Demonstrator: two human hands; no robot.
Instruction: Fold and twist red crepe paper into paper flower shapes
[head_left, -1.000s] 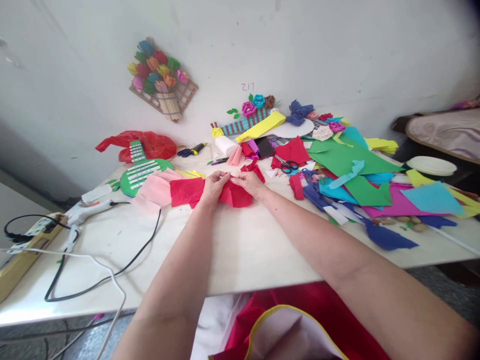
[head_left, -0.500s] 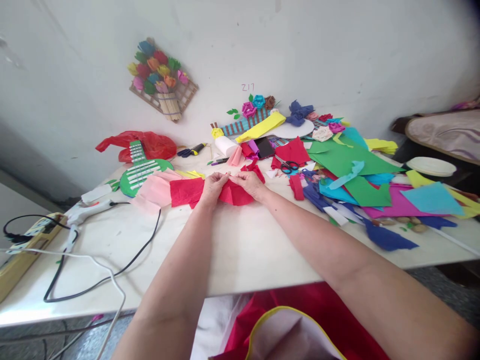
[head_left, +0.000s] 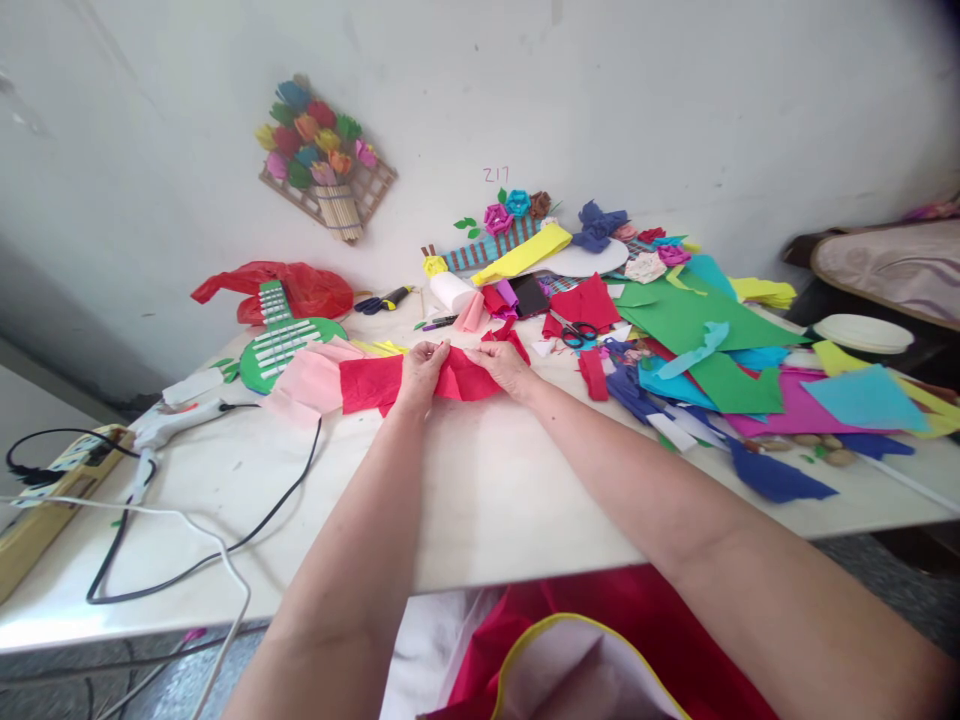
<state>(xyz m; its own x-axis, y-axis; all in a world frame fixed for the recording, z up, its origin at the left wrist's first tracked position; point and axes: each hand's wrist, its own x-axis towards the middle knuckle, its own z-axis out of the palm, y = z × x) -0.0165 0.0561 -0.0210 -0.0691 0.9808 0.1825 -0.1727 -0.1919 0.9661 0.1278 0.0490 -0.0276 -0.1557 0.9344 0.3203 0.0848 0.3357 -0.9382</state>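
Red paper (head_left: 463,380) is held over the table (head_left: 517,500), left of the scissors (head_left: 576,332) and a little nearer than them. Its upper edge is pinched by the left hand (head_left: 423,372) and the right hand (head_left: 505,364), thumb and fingers narrowed on it. A wider gap is seen between the fingertips than half a second earlier; the stretch between them is flatter and its lower edge is raised. By judgement, the edge is now spread rather than bunched. Farther left of the scissors, pale pink paper (head_left: 306,382) is laid partly over a green guitar-shaped piece (head_left: 328,330). Beyond the scissors, a dark phone (head_left: 529,296) and a yellow strip (head_left: 525,253) are seen, with paper tulips (head_left: 306,135) fixed on the wall behind, to their upper left.
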